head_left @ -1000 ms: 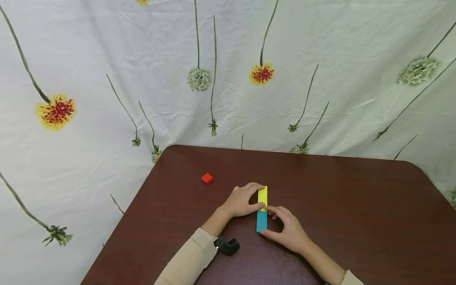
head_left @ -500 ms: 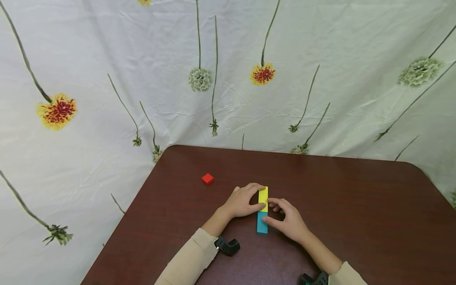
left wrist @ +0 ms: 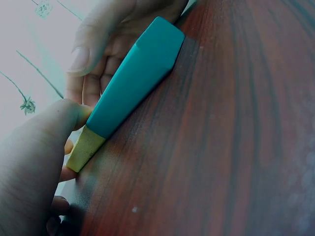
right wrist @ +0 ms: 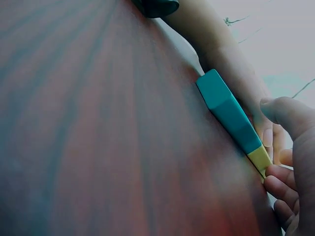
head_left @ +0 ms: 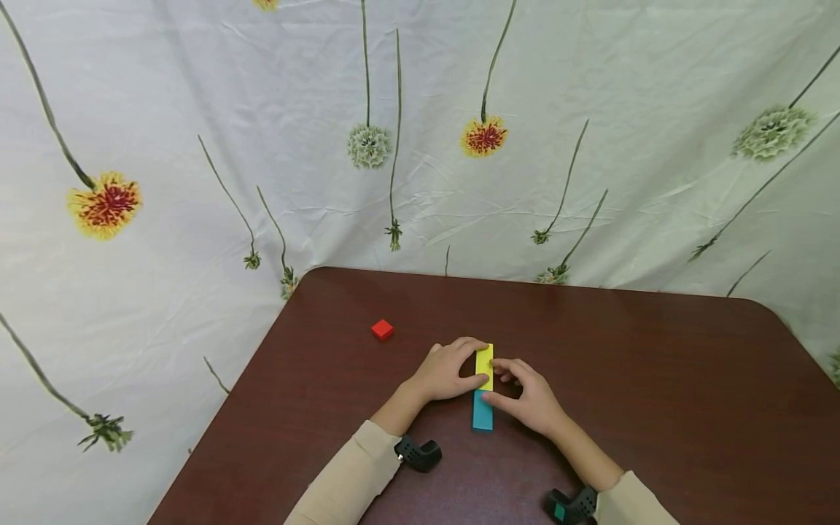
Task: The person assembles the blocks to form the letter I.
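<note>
A yellow block (head_left: 484, 364) and a blue block (head_left: 482, 414) lie end to end on the table, the blue one nearer the person. My left hand (head_left: 445, 370) holds the yellow block, thumb by the joint and a fingertip at the far end. On the other side is my right hand (head_left: 534, 402), its fingers loosely bent. In the right wrist view its fingertips reach the side of the yellow block (right wrist: 260, 158), while its thumb stands apart from the blue block (right wrist: 231, 115). Part of the yellow block is hidden behind fingers in both wrist views.
On the dark wooden table (head_left: 656, 379), a small red block (head_left: 383, 329) lies farther back to the left. Black wrist devices sit on the left (head_left: 418, 453) and right (head_left: 571, 505) wrists. A flowered cloth (head_left: 295, 109) hangs behind the table.
My right hand has moved away from the person along the blocks; its thumb has left the blue block's near end and is now near the joint. My left hand keeps its hold.
</note>
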Available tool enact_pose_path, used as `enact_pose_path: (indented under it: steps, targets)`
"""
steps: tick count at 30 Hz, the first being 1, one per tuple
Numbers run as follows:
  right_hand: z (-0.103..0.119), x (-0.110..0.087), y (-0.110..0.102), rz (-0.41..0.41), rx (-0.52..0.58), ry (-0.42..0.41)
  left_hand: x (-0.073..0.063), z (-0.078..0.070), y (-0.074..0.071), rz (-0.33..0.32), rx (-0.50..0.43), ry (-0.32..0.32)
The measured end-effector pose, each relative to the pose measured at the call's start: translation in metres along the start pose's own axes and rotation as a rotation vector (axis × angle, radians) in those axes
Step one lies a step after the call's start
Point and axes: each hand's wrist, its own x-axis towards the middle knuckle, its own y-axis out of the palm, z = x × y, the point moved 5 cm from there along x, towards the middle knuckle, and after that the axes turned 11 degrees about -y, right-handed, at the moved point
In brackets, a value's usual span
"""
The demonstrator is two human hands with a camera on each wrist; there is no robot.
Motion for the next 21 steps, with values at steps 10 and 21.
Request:
enact_pose_path:
  steps: [10,21]
  targets:
    - [-0.0010,-0.0020,0.0015,0.053,-0.063,-0.003,-0.0010,-0.0021,-0.0005,0.009,-0.003,0.005]
    - [0.0020,-0.0009,0.0012,0.076,-0.090,-0.036,-0.0008,-0.0005,-0.0002,0.005,0.012,0.005]
